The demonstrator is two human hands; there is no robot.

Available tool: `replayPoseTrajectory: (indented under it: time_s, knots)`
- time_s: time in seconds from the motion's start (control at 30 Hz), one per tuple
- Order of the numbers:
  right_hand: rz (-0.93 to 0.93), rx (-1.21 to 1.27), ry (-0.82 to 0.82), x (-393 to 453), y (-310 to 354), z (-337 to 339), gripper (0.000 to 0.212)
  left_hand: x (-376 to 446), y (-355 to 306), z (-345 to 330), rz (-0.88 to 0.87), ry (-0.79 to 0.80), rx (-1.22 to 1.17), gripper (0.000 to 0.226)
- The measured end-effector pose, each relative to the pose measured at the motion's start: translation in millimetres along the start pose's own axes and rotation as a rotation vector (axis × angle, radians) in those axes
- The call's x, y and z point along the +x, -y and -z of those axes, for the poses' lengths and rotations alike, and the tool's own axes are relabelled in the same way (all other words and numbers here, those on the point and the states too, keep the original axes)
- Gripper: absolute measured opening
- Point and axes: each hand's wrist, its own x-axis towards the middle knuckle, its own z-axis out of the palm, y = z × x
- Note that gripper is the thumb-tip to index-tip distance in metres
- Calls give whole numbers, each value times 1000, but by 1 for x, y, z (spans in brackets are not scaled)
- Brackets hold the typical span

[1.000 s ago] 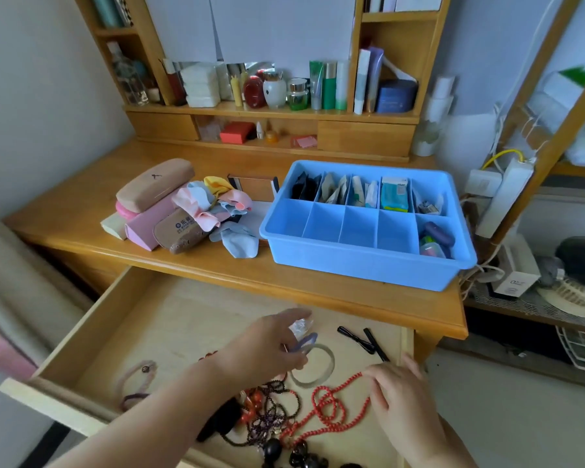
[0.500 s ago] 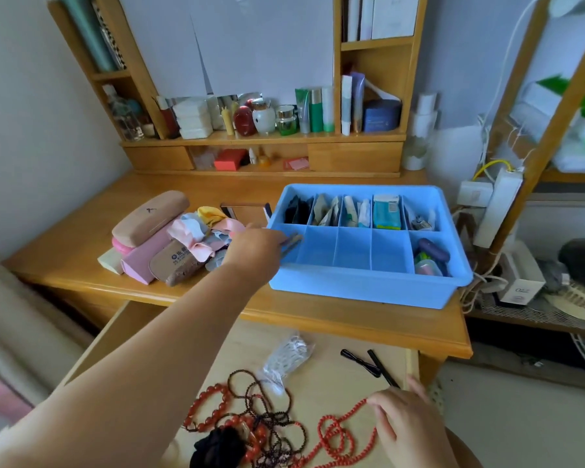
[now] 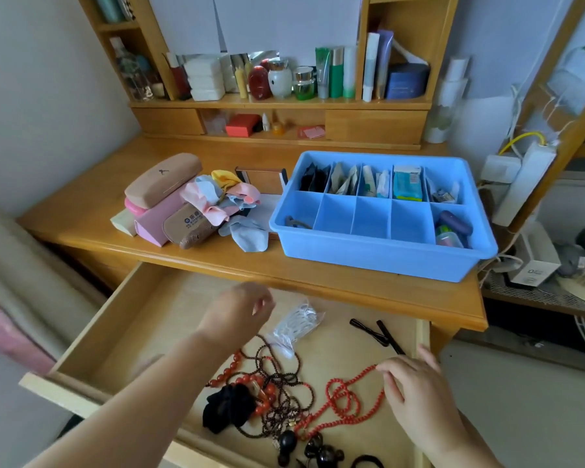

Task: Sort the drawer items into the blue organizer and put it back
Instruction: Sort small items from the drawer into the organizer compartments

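— So why is the blue organizer sitting up on the desk rather than in the drawer?

— Probably so both hands are getting free room over the loose things; it is standing just behind the open drawer, within easy reach

— What are the hands doing?

— Left hand is hovering over the drawer with fingers loosely curled, holding nothing. Right hand is touching the red bead necklace with its fingertips, seemingly steadying it; whether it is pinching the strand I cannot tell

— And the organizer itself?

— Back row is looking full, the front middle cells are showing bare, and something grey is lying in the front left one
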Motion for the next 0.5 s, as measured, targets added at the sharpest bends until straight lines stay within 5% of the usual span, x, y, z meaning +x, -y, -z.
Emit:
replayPoseTrajectory:
  time_s: [0.1, 0.23, 0.37, 0.5]
  knots:
    - [-11, -21, 26, 0, 2, 1, 24, -16, 42, -38, 285, 182, 46, 25]
    - [-3, -45, 91, 1, 5, 4, 17, -24, 64, -67, 421, 320, 183, 45]
    - [21, -143, 173, 1, 9, 9, 7, -30, 63, -72, 402, 363, 208, 7]
    - [128, -306, 623, -4, 31, 10, 16, -42, 64, -62, 365, 293, -95, 18]
